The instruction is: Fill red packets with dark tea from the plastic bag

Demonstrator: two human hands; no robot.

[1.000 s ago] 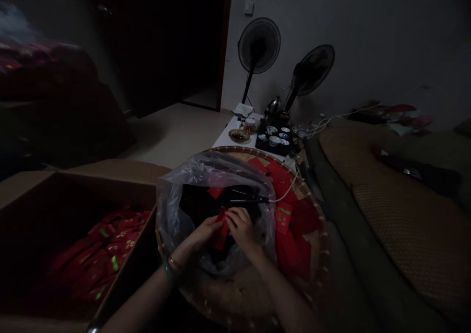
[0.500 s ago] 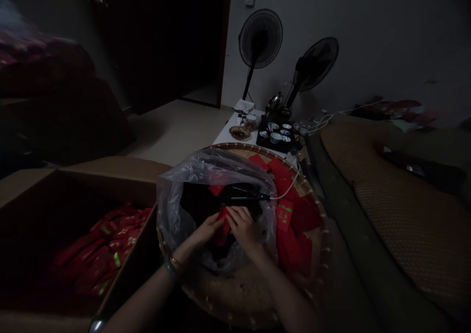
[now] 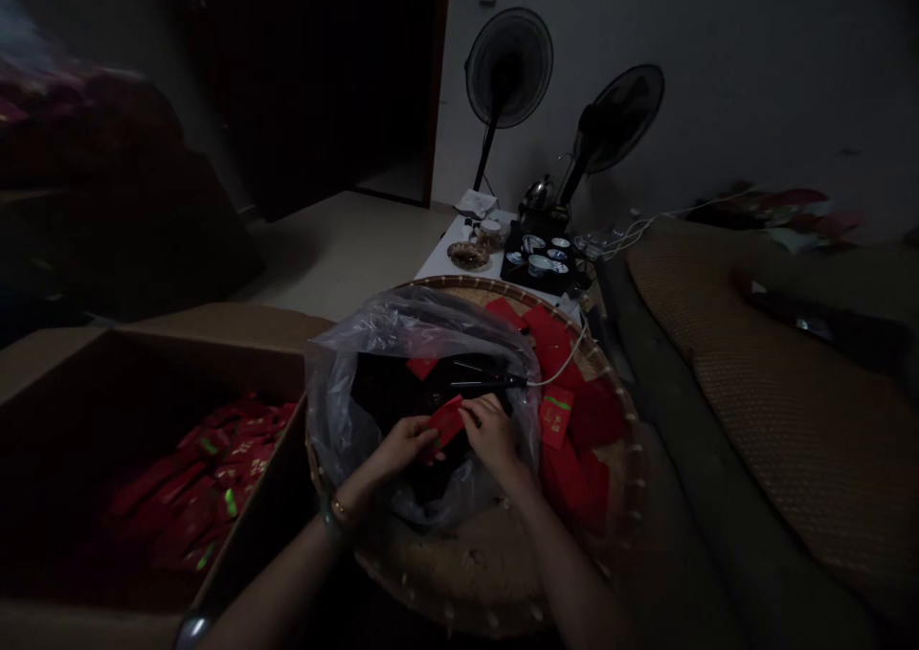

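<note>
Both my hands hold one small red packet (image 3: pixel 446 421) over a clear plastic bag (image 3: pixel 373 344) with dark contents. My left hand (image 3: pixel 398 444) pinches its lower left end, and my right hand (image 3: pixel 492 430) grips its right end. The bag lies in a round woven basket tray (image 3: pixel 495 564) on my lap. More red packets (image 3: pixel 574 439) lie on the tray to the right of my hands. A dark long-handled tool (image 3: pixel 481 377) with a white cord rests across the bag just beyond my fingers.
A large cardboard box (image 3: pixel 215 329) at the left holds several red packets (image 3: pixel 208 478). A low white table with a tea set (image 3: pixel 538 257) stands beyond the tray, with two standing fans (image 3: pixel 509 66) behind it. A woven mat (image 3: pixel 775 392) covers the sofa at right.
The red packet has turned from nearly upright to lying slanted between my hands, and my hands have spread slightly apart. The view has tilted down a little.
</note>
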